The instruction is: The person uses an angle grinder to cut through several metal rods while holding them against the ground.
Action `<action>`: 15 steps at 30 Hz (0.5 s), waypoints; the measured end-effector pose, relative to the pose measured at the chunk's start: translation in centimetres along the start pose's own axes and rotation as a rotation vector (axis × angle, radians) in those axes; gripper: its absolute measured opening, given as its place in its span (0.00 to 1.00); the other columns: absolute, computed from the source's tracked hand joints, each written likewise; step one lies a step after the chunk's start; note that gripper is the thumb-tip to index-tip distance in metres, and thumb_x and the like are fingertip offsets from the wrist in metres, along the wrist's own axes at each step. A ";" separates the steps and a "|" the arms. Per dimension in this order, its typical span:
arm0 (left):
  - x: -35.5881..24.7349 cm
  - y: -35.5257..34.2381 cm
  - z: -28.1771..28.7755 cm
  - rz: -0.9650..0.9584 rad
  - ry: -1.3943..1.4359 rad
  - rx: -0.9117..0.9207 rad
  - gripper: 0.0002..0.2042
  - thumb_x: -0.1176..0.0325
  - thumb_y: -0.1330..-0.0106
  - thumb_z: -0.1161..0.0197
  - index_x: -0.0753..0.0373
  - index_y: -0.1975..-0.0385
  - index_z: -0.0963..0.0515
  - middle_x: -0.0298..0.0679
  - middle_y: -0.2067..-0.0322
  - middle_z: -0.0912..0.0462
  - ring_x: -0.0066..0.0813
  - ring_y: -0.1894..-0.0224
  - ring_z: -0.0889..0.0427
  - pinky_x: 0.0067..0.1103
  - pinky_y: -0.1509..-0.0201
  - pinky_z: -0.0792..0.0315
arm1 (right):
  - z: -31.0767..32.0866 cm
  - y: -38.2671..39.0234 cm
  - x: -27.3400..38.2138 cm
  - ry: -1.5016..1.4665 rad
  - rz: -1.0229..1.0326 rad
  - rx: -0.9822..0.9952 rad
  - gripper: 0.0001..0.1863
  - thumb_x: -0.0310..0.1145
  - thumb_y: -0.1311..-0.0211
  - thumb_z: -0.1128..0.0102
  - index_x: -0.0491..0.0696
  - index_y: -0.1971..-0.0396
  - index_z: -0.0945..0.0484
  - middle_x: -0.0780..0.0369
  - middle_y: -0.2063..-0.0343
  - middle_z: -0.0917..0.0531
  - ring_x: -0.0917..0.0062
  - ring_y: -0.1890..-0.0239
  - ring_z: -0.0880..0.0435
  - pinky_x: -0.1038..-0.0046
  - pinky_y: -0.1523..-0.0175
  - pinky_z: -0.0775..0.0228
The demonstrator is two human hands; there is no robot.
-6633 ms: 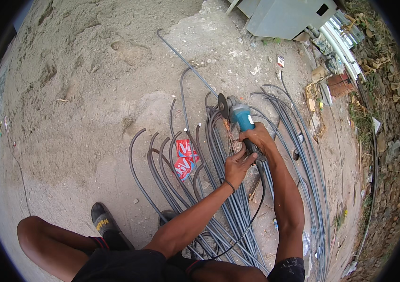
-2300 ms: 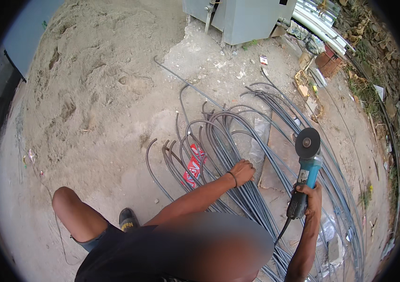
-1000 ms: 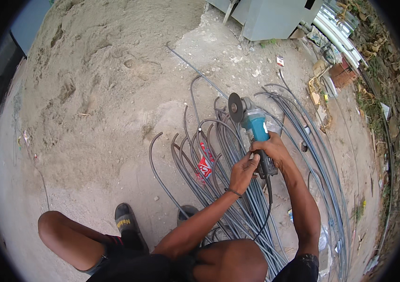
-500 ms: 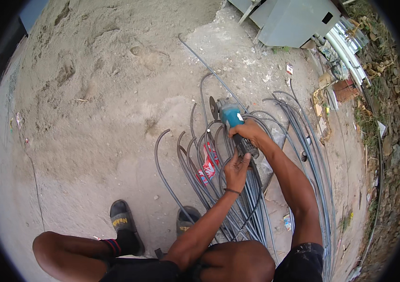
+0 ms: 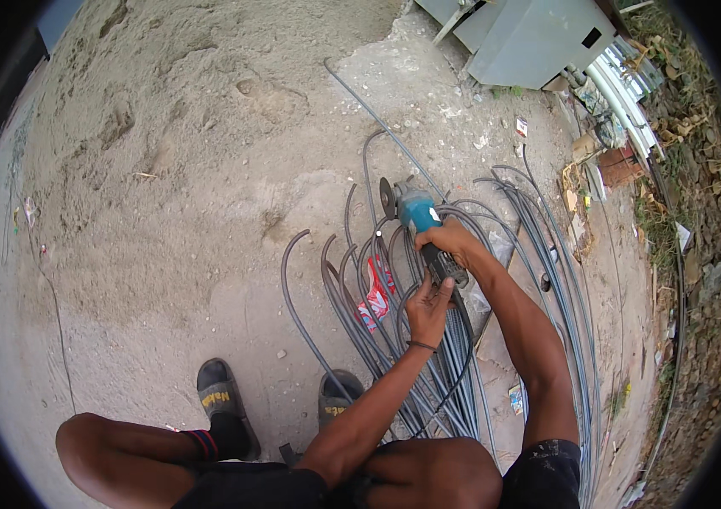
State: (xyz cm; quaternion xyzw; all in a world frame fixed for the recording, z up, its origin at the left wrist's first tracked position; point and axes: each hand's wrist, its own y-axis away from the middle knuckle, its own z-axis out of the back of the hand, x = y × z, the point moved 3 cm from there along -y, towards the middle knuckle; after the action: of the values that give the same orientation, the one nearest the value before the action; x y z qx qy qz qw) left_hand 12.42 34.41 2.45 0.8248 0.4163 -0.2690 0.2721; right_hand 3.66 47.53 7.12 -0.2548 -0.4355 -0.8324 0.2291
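A teal and black angle grinder (image 5: 419,212) is held over a bundle of bent grey metal rods (image 5: 441,373). Its round dark disc (image 5: 388,198) points to the far left, clear of my fingers. My right hand (image 5: 454,242) wraps round the grinder's body from the right. At the black rear end, my left hand (image 5: 429,312) grips the grinder with thumb and fingers. A dark cord runs back from that end among the rods. One long rod (image 5: 382,123) stretches to the far side, beyond the disc. Whether the disc spins cannot be made out.
A red and white wrapper (image 5: 377,293) lies among the rods' hooked ends. More rods (image 5: 568,297) run along the right. At the far right stands a grey metal box (image 5: 539,42) beside white pipes (image 5: 623,97). My sandalled feet (image 5: 225,394) rest on sandy ground.
Almost nothing differs. Both hands keep their hold on the grinder, and the whole view has shifted only slightly.
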 end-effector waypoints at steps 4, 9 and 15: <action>0.0 0.2 0.2 0.002 -0.021 0.000 0.26 0.63 0.28 0.39 0.73 0.37 0.33 0.37 0.60 0.17 0.20 0.63 0.18 0.21 0.62 0.17 | -0.2 0.3 -0.1 0.045 0.031 -0.034 0.22 0.26 0.65 0.26 0.30 0.67 0.20 0.52 0.72 0.16 0.68 0.74 0.16 0.68 0.70 0.24; 0.0 0.3 0.3 0.020 -0.066 0.000 0.27 0.61 0.28 0.38 0.70 0.36 0.34 0.36 0.61 0.17 0.21 0.63 0.17 0.21 0.61 0.17 | -0.1 0.3 -0.2 -0.001 0.021 0.000 0.21 0.26 0.66 0.26 0.30 0.69 0.20 0.52 0.73 0.16 0.67 0.76 0.16 0.69 0.72 0.24; 0.1 0.5 0.6 0.059 -0.076 -0.018 0.26 0.61 0.29 0.37 0.68 0.36 0.32 0.35 0.62 0.18 0.18 0.64 0.19 0.19 0.64 0.19 | -0.4 0.9 0.2 0.043 0.046 -0.035 0.21 0.31 0.69 0.25 0.30 0.73 0.19 0.53 0.74 0.16 0.69 0.76 0.17 0.70 0.70 0.26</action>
State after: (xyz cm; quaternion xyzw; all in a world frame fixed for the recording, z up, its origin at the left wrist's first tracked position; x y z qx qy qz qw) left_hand 12.71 33.81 2.04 0.8235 0.3835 -0.2880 0.3029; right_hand 3.99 46.67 7.55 -0.2508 -0.4101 -0.8396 0.2530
